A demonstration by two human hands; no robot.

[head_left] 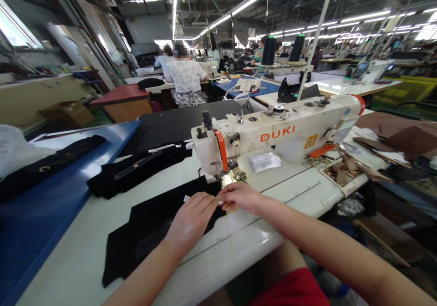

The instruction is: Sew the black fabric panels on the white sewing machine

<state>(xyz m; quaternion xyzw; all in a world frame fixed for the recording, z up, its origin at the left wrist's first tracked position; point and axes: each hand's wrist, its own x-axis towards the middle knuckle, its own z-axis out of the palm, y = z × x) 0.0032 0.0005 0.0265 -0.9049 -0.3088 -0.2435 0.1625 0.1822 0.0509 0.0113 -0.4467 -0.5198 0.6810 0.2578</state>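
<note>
A white sewing machine (249, 137) with orange trim stands on the pale worktable (218, 251), its needle area lit. Black fabric (153, 215) lies on the table and reaches under the machine's head. My left hand (191, 219) rests over the fabric's right part, fingers together and pointing at the needle area. Just in front of the needle, my right hand (239, 196) has its fingers pinched at the fabric's edge, touching the left fingertips. Something small and white shows between the fingertips, too small to name.
Folded black pieces (133, 167) lie behind the fabric, with a blue table (68, 196) at the left. White labels (264, 161) sit on the machine bed. A tray of small parts (343, 174) is at the right. A person (187, 76) sits farther back.
</note>
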